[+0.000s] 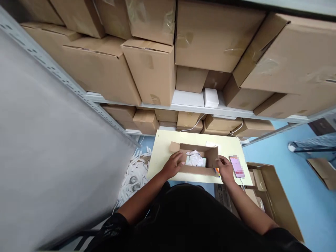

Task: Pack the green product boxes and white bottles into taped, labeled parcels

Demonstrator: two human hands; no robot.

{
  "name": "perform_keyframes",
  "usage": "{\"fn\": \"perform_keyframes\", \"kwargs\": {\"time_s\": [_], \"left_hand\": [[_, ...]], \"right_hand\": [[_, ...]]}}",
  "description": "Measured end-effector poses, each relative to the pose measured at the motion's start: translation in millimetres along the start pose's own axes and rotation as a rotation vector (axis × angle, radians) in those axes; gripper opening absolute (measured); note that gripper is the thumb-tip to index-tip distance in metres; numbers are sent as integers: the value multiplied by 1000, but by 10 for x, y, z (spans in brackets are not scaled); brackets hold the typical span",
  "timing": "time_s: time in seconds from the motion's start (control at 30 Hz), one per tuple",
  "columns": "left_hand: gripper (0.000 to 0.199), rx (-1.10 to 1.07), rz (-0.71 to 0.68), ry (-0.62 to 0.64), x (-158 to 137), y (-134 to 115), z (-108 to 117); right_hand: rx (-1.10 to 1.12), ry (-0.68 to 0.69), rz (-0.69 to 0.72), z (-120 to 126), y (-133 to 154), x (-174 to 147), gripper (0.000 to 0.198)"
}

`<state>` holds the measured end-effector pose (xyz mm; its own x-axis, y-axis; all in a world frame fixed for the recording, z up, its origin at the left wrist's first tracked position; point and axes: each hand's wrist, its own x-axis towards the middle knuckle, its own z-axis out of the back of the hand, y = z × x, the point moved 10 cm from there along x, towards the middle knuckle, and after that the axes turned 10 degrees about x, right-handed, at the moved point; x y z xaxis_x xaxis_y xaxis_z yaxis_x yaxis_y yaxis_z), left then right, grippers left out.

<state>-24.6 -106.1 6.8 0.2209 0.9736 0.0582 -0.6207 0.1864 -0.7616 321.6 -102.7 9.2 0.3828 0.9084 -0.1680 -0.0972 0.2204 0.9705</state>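
Observation:
A small open cardboard box (197, 170) sits on the pale yellow table (164, 141). Inside it lies crumpled white paper or tissue (194, 159), on top of something flat and pale green that is mostly hidden. My left hand (173, 165) rests at the box's left end, its fingers reaching over the edge, apart and holding nothing. On the other end, my right hand (225, 168) pinches the box's right edge between thumb and fingers. A small orange and blue patch (217, 171) shows beside that hand, too small to make out.
A phone (237, 166) with a lit screen lies right of the box. Shelves with cardboard boxes (148, 71) rise behind the table. White scraps (131, 175) cover the floor at left, and a large open carton (278, 196) stands at right. A grey wall (57, 140) borders the left.

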Motion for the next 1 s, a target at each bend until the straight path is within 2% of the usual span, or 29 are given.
{"fn": "perform_keyframes", "kwargs": {"time_s": [0.1,0.17,0.3,0.37,0.43,0.5,0.6,0.7,0.8,0.9,0.97,1.0], "left_hand": [[45,112,-138,80,54,-46,-77],[43,171,-167,61,97,-48,-59],[72,193,-103,-186,165,-33,185],[84,199,-103,-228,210,-73,219],[84,226,-180,-137,295,-177,112],[78,258,-281,26,380,-276,-76],[63,304,-346,198,472,-306,-288],[50,313,-287,126,535,-253,-248],[45,307,-190,-63,535,-207,-53],[63,222,-14,-220,565,-100,181],[75,75,97,-213,638,-19,253],[73,4,131,-179,683,-1,262]], "right_hand": [[-57,74,80,-121,187,-108,49],[-74,97,63,-155,197,-133,50],[-76,129,-34,-157,62,-89,54],[-87,161,-9,-180,52,-41,57],[-109,192,37,-200,73,14,59],[-153,244,103,-217,118,61,59],[-230,456,260,-285,209,46,48],[-304,771,424,-342,239,-100,47],[-464,966,506,-318,166,-177,68],[-556,1035,551,-334,143,-157,80],[-522,972,555,-379,174,-77,69],[-491,900,540,-405,184,-12,60]]}}
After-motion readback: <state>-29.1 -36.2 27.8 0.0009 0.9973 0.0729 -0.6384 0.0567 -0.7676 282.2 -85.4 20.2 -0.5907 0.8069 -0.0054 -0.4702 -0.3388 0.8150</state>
